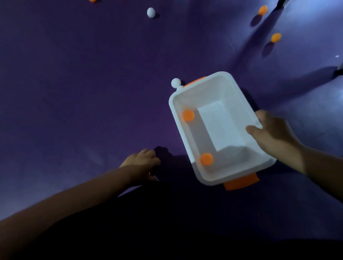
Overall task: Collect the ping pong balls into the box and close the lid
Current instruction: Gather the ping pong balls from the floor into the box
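Note:
A white plastic box with orange clips stands open on the purple surface, no lid in view. Two orange balls lie inside along its left wall. My right hand grips the box's right rim, thumb over the edge. My left hand is down on the purple surface left of the box, fingers curled; whether it holds anything is hidden. Two white balls sit against the box's far left corner. Another white ball lies far ahead. Orange balls lie at the far right.
The purple surface spreads all around with folds at the right. Part of another orange ball shows at the top edge. A dark object is at the top right corner.

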A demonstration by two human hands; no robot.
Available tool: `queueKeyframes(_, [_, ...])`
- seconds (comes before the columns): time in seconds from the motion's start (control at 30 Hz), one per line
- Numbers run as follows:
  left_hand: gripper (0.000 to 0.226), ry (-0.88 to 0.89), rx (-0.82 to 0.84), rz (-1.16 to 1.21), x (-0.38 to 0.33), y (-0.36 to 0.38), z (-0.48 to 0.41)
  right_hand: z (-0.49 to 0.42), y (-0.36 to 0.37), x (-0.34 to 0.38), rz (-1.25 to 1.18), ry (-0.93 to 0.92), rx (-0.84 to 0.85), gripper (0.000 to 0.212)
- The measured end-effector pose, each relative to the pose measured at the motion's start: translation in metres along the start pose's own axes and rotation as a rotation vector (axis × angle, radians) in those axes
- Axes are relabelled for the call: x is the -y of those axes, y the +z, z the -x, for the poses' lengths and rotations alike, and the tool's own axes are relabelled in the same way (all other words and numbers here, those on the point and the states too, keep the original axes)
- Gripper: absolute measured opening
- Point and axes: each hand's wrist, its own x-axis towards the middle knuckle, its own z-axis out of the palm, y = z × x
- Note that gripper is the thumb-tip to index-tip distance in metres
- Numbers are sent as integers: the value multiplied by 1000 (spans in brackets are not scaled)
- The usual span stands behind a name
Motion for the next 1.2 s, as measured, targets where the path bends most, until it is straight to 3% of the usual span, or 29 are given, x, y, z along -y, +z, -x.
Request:
queueKeyframes(0.13, [42, 0, 42, 85, 14, 8, 3, 1, 14, 8, -97, 44, -14, 7])
queueKeyframes(0.23, [33, -35, -50, 176, 22, 8, 5, 0, 22, 12, -145, 81, -22, 7])
queueKeyframes(0.27, [32, -54, -135, 232, 25, 4, 6, 0, 23, 13, -155, 90, -24, 6])
queueKeyframes(0.4, [35, 8, -763, 341, 22, -39, -8, -3, 22, 14, -177, 81, -46, 4])
queueKeyframes(0.53, [26, 139, -1067, 473, -16, -106, -21, -3, 19, 11, -200, 86, -32, 7])
queueKeyframes(0.63, [31, 288, -972, 459, -38, -127, -34, -3, 16, 13, -180, 88, -19, 2])
queueKeyframes(0.73, [41, 286, -842, 437, -39, -124, -48, -2, 13, 15, -172, 102, -18, 8])
queueKeyframes(0.83, [41, 110, -914, 422, -27, -113, -58, 0, 12, 21, -175, 104, -31, 10])
queueKeyframes(0.97, [75, -246, -840, 506, -21, -109, -64, -2, 7, 39, -123, 81, -65, 7])
queueKeyframes(1.13, [82, -386, -871, 806, -10, -132, -54, -12, -3, 84, -80, 65, -124, 20])
queueKeyframes(1.2, [80, -389, -897, 883, 1, -143, -49, -18, -10, 108, -90, 70, -142, 8])
